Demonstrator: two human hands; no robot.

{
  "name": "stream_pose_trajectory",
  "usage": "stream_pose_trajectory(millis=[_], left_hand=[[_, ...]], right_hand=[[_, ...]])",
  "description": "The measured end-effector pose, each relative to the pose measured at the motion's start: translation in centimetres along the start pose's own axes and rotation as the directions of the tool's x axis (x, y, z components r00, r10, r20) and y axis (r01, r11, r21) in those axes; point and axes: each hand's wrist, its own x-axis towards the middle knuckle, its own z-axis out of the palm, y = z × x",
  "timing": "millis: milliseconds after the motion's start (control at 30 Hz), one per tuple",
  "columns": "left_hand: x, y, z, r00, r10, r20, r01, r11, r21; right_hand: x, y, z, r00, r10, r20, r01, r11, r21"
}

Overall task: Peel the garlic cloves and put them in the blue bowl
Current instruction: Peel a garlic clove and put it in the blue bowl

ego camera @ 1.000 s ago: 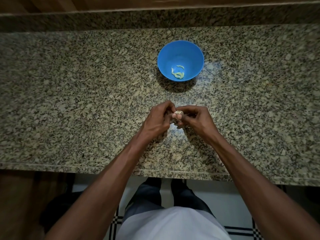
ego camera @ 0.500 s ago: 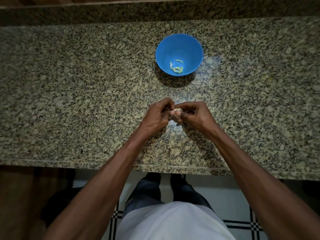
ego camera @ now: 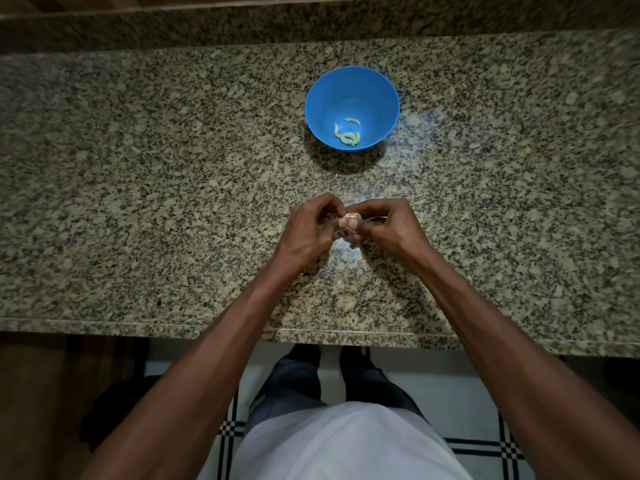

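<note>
A blue bowl (ego camera: 352, 85) stands on the speckled granite counter, a hand's length beyond my hands. Pale peeled garlic cloves (ego camera: 348, 135) lie at its bottom. My left hand (ego camera: 306, 233) and my right hand (ego camera: 389, 226) meet above the counter, fingers curled. Between their fingertips they pinch a small pale garlic clove (ego camera: 352, 215); only its top shows, the rest is hidden by my fingers.
The granite counter (ego camera: 138, 202) runs the full width, with a raised granite backsplash (ego camera: 242, 22) behind the bowl. Its front edge (ego camera: 173, 329) lies below my forearms. A tiled floor and my legs show beneath.
Both hands keep pinching the clove in nearly the same pose. The view shifted slightly, so the bowl sits a little higher than a second ago.
</note>
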Motion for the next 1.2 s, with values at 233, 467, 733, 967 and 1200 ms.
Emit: stream_pose_trajectory(millis=[233, 467, 733, 967, 1200], left_hand=[[1.1, 0.4, -0.8, 0.985, 0.107, 0.133, -0.13, 0.974, 0.183], [0.8, 0.0, 0.2, 0.989, 0.121, 0.088, -0.133, 0.981, 0.143], [0.7, 0.2, 0.2, 0.995, -0.084, 0.048, 0.084, 0.996, -0.004], [-0.1, -0.2, 0.5, 0.93, -0.344, 0.128, 0.362, 0.799, -0.481], [0.1, 0.2, 0.8, 0.893, -0.441, 0.092, 0.423, 0.751, -0.508]], right_hand=[[-0.2, -0.3, 0.2, 1.0, 0.013, 0.0, -0.013, 0.999, -0.05], [0.0, -0.1, -0.2, 1.0, 0.007, 0.014, -0.008, 1.0, 0.003], [0.4, 0.6, 0.2, 1.0, 0.03, -0.008, -0.029, 0.999, 0.033], [-0.3, 0.6, 1.0, 0.993, 0.114, -0.012, -0.11, 0.973, 0.201], [-0.4, 0.3, 1.6, 0.991, 0.118, -0.06, -0.105, 0.976, 0.19]])
